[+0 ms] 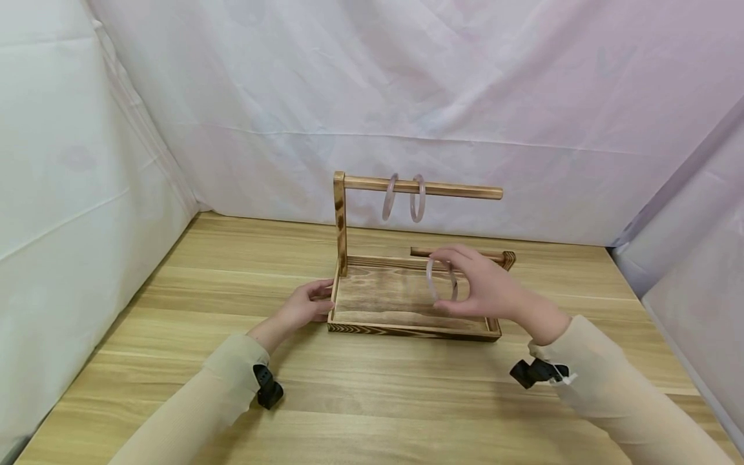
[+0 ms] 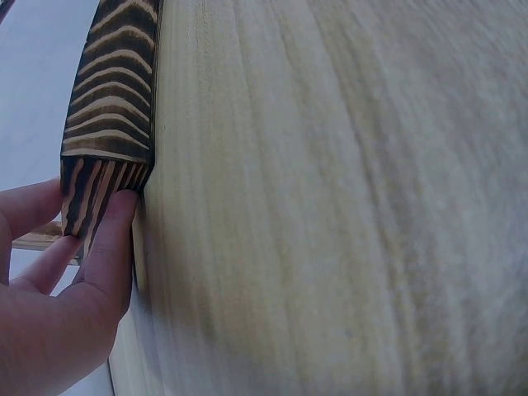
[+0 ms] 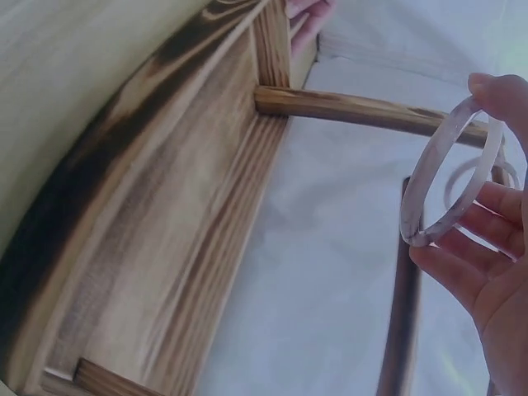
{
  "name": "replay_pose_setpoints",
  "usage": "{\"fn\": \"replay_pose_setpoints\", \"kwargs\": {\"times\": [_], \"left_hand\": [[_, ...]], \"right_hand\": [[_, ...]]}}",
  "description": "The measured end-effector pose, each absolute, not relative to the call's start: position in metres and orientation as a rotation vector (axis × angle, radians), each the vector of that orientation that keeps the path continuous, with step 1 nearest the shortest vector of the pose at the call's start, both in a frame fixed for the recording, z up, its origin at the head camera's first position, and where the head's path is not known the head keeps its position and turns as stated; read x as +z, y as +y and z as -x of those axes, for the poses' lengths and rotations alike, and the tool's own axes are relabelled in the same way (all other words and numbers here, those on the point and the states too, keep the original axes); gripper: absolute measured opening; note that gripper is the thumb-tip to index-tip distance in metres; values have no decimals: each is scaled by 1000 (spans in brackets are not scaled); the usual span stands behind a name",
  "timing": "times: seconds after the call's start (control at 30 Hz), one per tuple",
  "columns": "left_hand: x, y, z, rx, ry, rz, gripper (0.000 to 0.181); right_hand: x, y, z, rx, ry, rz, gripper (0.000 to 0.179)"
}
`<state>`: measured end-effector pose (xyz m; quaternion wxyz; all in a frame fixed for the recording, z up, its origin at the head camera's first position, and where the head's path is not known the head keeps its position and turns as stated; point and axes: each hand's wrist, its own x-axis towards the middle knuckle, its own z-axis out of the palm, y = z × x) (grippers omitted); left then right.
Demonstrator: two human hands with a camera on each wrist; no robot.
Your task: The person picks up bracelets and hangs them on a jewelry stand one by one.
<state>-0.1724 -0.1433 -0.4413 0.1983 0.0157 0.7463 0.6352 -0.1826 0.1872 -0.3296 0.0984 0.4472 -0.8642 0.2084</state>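
A wooden display stand (image 1: pixel 340 226) has a shallow tray base and a tall post carrying a long upper bar (image 1: pixel 459 190). Two pale pinkish bangles hang from that bar, a left bangle (image 1: pixel 387 205) and a right bangle (image 1: pixel 422 201). My right hand (image 1: pixel 485 284) pinches a third translucent bangle (image 3: pixel 427 169) between thumb and fingers, upright over the tray in the head view. My left hand (image 1: pixel 299 307) grips the tray's left end, its thumb (image 2: pixel 111 235) low at the front corner and its fingers along the end wall.
A shorter, lower bar (image 1: pixel 423 252) extends leftward from a post at the stand's right, partly behind my right hand. The stand rests on a wood-grain table (image 1: pixel 372 394). White cloth (image 1: pixel 279 97) hangs behind and at both sides.
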Motion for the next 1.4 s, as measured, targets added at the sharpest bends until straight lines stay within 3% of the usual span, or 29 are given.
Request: {"fn": "replay_pose_setpoints", "kwargs": {"times": [0.6,1.4], "left_hand": [[-440,-143,171,1782,2085,-35,57],[-443,-145,172,1797,2079,-37,58]], "right_hand": [[-317,207,196,954,-2335,-1280,69],[-310,225,204,1360,-2312,-961,66]]}}
